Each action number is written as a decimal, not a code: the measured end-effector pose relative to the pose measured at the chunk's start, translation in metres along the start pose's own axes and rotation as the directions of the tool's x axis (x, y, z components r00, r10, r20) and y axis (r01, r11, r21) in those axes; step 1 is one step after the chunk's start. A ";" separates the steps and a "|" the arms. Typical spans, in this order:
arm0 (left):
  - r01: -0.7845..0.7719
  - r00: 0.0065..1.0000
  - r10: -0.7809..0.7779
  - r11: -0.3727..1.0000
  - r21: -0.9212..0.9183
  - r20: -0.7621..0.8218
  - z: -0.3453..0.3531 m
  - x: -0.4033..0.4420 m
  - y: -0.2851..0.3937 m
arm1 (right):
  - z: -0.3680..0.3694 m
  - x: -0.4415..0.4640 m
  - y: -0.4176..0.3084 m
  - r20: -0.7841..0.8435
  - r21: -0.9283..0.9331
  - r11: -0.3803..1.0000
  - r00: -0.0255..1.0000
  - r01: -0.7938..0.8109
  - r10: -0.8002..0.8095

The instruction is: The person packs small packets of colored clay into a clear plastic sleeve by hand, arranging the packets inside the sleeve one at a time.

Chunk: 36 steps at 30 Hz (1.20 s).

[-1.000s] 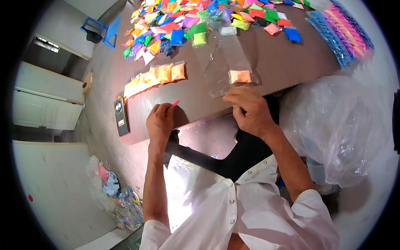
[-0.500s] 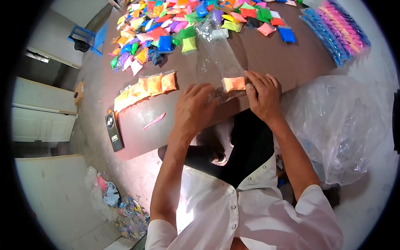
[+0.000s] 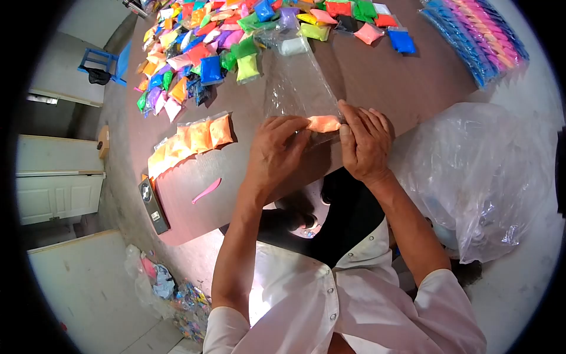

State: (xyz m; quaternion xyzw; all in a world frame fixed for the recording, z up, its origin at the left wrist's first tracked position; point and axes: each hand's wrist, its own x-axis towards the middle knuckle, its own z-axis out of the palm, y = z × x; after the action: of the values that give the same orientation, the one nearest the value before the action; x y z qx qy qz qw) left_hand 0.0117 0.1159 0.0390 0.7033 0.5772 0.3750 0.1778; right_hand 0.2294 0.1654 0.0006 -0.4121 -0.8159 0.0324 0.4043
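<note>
At the near edge of the table (image 3: 377, 71), I have the orange packet (image 3: 323, 123) between two hands, by the near end of a clear plastic sheet (image 3: 293, 85). The left hand (image 3: 277, 147) has its fingers drawn together on one end of the packet; the right hand (image 3: 367, 144) pinches the other between thumb and fingers. I'd judge this piece partway along: the packet is gripped, but the sheet runs loose beyond it, and I can't tell whether the packet lies inside or on top. To the left lies a row of orange packets (image 3: 194, 139), finished or waiting, I can't say which. Near it are a pink tool (image 3: 206, 191) and a dark device (image 3: 153, 206). Farther out, the pile of coloured packets (image 3: 209, 41) lies loose, so much seems left; bundled packets (image 3: 474, 38) sit far right.
</note>
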 end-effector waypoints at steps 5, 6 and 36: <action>-0.011 1.000 0.011 1.000 -0.028 0.000 0.005 0.001 0.004 | 0.001 -0.002 0.003 -0.015 0.033 0.999 1.000 0.026 -0.026; 0.016 1.000 -0.016 0.999 -0.043 -0.004 0.007 0.001 0.005 | 0.000 -0.001 0.002 -0.017 0.029 0.999 0.999 0.027 -0.027; 0.005 1.000 -0.005 1.000 0.017 -0.020 0.011 -0.009 0.030 | 0.013 -0.003 0.003 -0.064 0.028 0.994 0.992 -0.102 0.104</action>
State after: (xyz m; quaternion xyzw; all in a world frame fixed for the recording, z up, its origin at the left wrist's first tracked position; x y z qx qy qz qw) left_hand 0.0395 0.1018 0.0493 0.6996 0.5839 0.3765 0.1668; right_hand 0.2236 0.1690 -0.0118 -0.4496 -0.7793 0.0497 0.4336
